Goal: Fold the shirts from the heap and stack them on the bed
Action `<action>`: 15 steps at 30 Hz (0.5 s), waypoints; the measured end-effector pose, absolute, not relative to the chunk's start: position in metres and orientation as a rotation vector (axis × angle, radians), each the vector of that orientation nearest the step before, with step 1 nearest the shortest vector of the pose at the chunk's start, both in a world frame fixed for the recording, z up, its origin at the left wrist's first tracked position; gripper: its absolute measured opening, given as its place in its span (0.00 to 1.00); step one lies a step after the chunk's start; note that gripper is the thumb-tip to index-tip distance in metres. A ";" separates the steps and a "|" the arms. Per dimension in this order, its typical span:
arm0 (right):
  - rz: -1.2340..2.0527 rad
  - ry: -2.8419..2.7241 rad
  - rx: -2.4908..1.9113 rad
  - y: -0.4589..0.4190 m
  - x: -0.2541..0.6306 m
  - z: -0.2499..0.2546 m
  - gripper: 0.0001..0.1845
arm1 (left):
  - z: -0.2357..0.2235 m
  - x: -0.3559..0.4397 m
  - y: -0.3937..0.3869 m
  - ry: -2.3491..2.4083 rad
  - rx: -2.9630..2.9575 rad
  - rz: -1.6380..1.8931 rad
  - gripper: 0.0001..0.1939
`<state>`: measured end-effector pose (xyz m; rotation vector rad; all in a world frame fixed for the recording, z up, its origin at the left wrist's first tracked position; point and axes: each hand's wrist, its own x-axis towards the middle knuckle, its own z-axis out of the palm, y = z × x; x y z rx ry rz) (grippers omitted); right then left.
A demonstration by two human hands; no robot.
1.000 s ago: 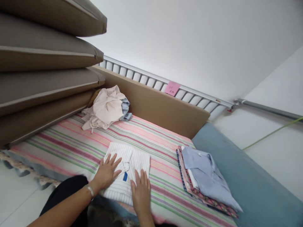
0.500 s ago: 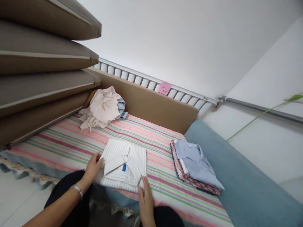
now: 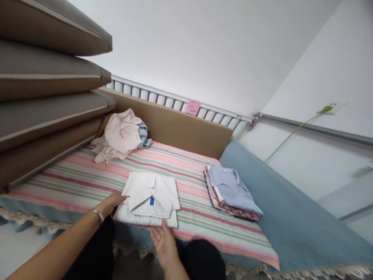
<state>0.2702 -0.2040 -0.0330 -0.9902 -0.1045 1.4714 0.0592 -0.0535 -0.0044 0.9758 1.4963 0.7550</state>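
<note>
While the right hand (image 3: 167, 251) sits palm up at the near edge, nearly centered, fingers extended and unclosed, the folded pinstriped shirt (image 3: 142, 182) lies ahead on the striped bedspread (image 3: 215, 232). The left hand (image 3: 114, 199) meets its left edge; any pinch is unclear.

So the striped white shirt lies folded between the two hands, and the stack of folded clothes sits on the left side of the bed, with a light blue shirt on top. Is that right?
Not quite: the head view shows the stack of folded clothes on the right side, not the left. The rest holds.
</note>
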 end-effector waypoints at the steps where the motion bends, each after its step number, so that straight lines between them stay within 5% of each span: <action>1: 1.486 -0.105 -0.989 -0.200 0.265 -0.032 0.36 | -0.004 0.060 -0.060 1.470 0.958 0.768 0.12; 11: 1.391 -0.079 -0.995 -0.198 0.254 -0.019 0.37 | -0.010 0.115 -0.168 1.040 0.500 0.853 0.16; 15: 1.302 -0.216 -1.085 -0.218 0.298 -0.008 0.37 | -0.005 0.130 -0.211 1.017 0.608 0.619 0.18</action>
